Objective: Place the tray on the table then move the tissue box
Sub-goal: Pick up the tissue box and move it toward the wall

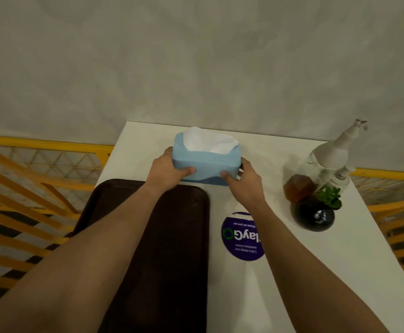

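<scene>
Tissue box (205, 164), light blue with white tissue (209, 140) puffing from its top, is clasped at both ends by 2 bare hands: the left hand (169, 173) wraps its left end, thumb on the near face, and the right hand (245, 180) grips the right end. Just nearer than the grip, under the left forearm, a dark brown tray (172, 260) lies flat on the white table (304, 272). Under the right forearm sits a round purple sticker (240, 239). Right of the grip stand a pump bottle (316, 164) and a small potted plant (316, 212).
</scene>
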{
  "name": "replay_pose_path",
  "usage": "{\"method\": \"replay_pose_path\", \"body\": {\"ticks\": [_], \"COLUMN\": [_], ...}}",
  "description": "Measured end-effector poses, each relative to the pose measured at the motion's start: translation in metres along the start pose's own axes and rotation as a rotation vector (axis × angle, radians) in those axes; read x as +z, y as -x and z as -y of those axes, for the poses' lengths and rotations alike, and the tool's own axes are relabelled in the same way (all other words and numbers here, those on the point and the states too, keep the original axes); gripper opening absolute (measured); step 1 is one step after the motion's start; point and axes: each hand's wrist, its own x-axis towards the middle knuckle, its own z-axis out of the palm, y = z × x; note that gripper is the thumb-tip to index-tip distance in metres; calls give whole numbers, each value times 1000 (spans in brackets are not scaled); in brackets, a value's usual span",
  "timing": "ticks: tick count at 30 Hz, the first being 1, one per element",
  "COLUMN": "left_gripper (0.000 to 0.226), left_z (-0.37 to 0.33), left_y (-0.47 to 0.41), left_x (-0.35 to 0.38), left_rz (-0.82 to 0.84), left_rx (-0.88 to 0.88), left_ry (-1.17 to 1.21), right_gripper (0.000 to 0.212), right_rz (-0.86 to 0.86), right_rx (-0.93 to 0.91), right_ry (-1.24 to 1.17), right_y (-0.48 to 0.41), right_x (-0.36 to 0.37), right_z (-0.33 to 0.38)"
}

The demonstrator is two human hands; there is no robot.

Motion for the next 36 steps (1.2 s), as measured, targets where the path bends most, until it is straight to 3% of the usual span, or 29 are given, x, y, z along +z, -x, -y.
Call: {"method": "replay_pose_path", "body": {"ticks": [13, 18, 24, 36], "left_gripper": [75, 73, 73, 79], "left_z": [67, 87, 101, 116], "left_y": [-1, 2, -4, -48], "left_x": [-107, -140, -149, -156], "left_rz": [-1, -12, -25, -47], "left_rx": [-17, 22, 43, 41], "left_ry": [46, 95, 92, 192], "right_gripper": [67, 78, 63, 66], "right_rz": [85, 87, 83, 110], "right_rx": [-44, -28, -57, -42], "right_ry": [63, 91, 73, 95], "right_y": [9, 19, 25, -28], "right_x": [88, 113, 130, 153], "right_z": [65, 82, 93, 98]}}
